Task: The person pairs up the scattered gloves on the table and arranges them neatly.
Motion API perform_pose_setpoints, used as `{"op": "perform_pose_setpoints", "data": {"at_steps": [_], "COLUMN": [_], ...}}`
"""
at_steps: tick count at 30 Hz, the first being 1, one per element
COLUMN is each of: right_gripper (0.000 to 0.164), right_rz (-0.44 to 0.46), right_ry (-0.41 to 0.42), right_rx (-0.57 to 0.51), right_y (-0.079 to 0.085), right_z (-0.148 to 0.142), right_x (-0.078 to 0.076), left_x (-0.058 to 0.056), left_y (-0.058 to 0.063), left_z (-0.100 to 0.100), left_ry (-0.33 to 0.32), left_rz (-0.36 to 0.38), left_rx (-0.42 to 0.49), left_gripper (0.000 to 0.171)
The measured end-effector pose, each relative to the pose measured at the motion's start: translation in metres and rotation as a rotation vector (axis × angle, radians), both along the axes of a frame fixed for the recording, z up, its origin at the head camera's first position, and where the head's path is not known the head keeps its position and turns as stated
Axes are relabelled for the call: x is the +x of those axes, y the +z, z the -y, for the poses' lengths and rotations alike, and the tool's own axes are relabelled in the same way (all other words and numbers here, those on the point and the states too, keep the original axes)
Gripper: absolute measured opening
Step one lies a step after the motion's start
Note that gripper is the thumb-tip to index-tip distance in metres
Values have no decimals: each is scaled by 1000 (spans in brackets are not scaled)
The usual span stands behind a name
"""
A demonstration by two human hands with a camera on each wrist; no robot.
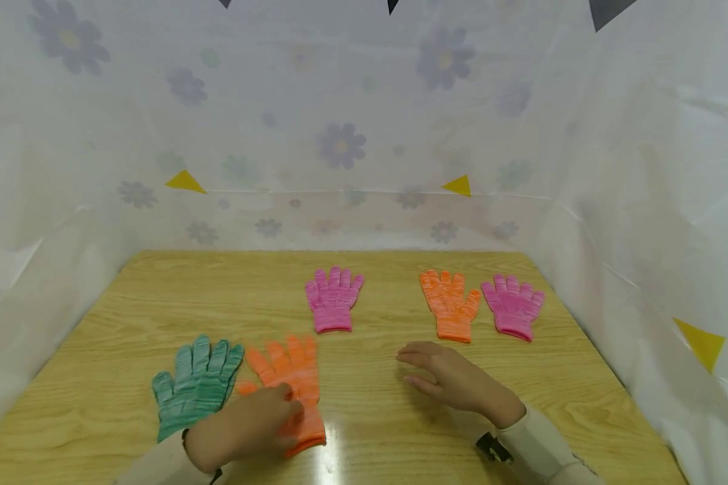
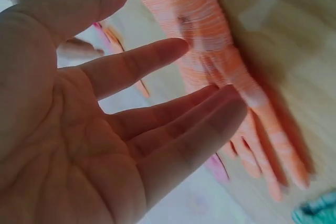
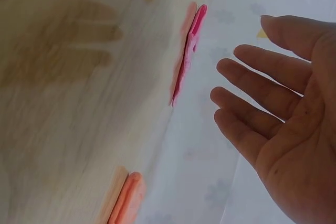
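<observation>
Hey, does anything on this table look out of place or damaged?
Nothing looks spilled. Slightly odd: the far orange glove lies between the two pink gloves, splitting up that colour. Also, the near orange glove shows a small dark mark; stain or shadow, I can't tell.

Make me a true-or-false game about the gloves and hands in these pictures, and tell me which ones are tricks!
1. The left hand is over the near orange knit glove. True.
2. The right hand grips a glove. False: the right hand holds nothing.
3. The far orange knit glove lies between pink knit gloves. True.
4. The green knit glove lies right of the near orange knit glove in the head view. False: it lies to the left.
</observation>
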State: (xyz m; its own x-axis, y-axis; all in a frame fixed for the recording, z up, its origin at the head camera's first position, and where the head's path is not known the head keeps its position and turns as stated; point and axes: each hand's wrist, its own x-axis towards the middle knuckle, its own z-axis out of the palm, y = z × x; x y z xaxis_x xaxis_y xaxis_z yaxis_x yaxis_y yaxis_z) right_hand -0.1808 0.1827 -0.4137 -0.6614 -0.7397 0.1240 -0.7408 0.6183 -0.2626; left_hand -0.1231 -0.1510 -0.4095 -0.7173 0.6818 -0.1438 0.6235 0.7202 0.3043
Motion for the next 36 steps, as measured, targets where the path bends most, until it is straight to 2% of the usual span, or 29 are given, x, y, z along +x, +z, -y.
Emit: {"op": "perform_pose_setpoints", "data": {"at_steps": [4, 10, 15, 18, 24, 29, 36], "right_gripper": [38, 39, 39, 38, 37, 37, 38], "right_rz": [3, 15, 18, 9, -6, -18, -29], "right_ry": [-20, -47, -63, -65, -83, -99, -104], "right_rx": [-7, -10, -28, -37, -55, -61, -43], "right_y": [0, -1, -1, -1, -1, 0, 1], "right_z": [-4, -12, -18, -21, -29, -34, -37], "right_x": [0, -1, -1, 0, -1, -1, -1], "left_x": [5, 3, -1, -2, -6, -10, -12], "left_y": [-3, -5, -9, -11, -15, -15, -18], "left_z": [-10, -26, -38, -46, -58, -65, -73], "left_ry": [-102, -206, -303, -336, -339, -361, -279], "left_rz": [-95, -155, -243, -288, -347, -347, -289], "left_rx": [12, -17, -1, 6, 24, 17, 17], "left_gripper": [15, 2, 10, 14, 10, 15, 31]}}
